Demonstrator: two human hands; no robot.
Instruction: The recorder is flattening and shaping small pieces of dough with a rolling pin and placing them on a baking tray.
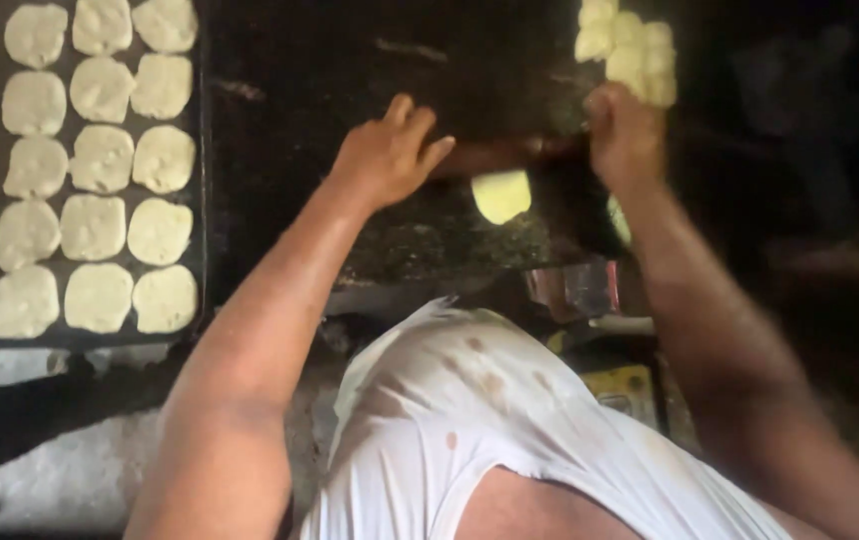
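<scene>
1. Now my left hand (388, 155) lies flat, fingers spread, on the brown wooden rolling pin (495, 155).
2. My right hand (625, 130) curls around its other end.
3. Beneath the pin, the pale flattened dough piece (502, 195) rests on the dark stone slab (310, 90).

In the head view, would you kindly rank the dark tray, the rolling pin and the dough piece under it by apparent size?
1. Dark tray, largest.
2. Rolling pin.
3. Dough piece, smallest.
</scene>
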